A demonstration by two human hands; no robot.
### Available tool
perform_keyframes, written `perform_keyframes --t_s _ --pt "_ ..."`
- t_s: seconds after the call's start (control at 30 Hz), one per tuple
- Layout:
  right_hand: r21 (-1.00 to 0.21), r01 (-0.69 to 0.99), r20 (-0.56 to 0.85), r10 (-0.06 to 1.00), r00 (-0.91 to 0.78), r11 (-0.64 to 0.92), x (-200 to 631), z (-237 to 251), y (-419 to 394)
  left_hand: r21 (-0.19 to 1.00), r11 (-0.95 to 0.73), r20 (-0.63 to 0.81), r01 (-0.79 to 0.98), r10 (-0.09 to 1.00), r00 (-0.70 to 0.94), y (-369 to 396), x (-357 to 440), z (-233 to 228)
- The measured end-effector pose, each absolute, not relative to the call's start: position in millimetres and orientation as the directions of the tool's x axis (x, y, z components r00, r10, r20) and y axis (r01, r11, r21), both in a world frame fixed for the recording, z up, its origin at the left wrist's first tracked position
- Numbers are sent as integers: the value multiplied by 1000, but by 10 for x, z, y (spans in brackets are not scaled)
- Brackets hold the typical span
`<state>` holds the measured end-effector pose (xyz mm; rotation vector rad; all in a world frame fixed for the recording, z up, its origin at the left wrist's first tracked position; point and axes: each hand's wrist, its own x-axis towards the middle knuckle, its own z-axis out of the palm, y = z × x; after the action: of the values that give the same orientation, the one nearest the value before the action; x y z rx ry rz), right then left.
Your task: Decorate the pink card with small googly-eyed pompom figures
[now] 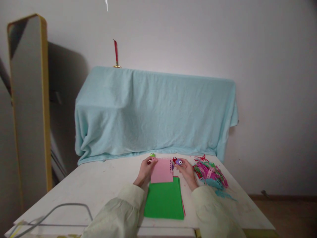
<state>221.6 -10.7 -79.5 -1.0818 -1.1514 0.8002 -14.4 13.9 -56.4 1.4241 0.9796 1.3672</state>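
Two hands are on the bench (99, 185): the left hand (146, 170) at about 11 o'clock of the paper stack, the right hand (187, 172) at about 1 o'clock. One pink sheet (161, 171) lies at 12 o'clock on one stack of green paper (164, 200). Three small punches show: one green (152, 154), one red (174, 160), one purple (179, 162). One heap of paper scraps (210, 173) sits at 3 o'clock. One blue cloth (153, 112), one mirror (27, 105).

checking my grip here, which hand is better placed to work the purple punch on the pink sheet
Right. The right hand already holds the purple punch at the pink sheet's right edge; the left hand steadies the opposite edge.
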Motion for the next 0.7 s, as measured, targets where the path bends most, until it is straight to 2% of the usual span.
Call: perform_keyframes --t_s 0.4,0.7 --pt "-943 -92 298 935 190 319 2210 -704 -157 948 -317 318 -15 947 43 176 -125 -545" --pt "-958 -198 180 971 155 209 2223 -685 -187 933 -359 359 -17 933 25 230 -149 -616"
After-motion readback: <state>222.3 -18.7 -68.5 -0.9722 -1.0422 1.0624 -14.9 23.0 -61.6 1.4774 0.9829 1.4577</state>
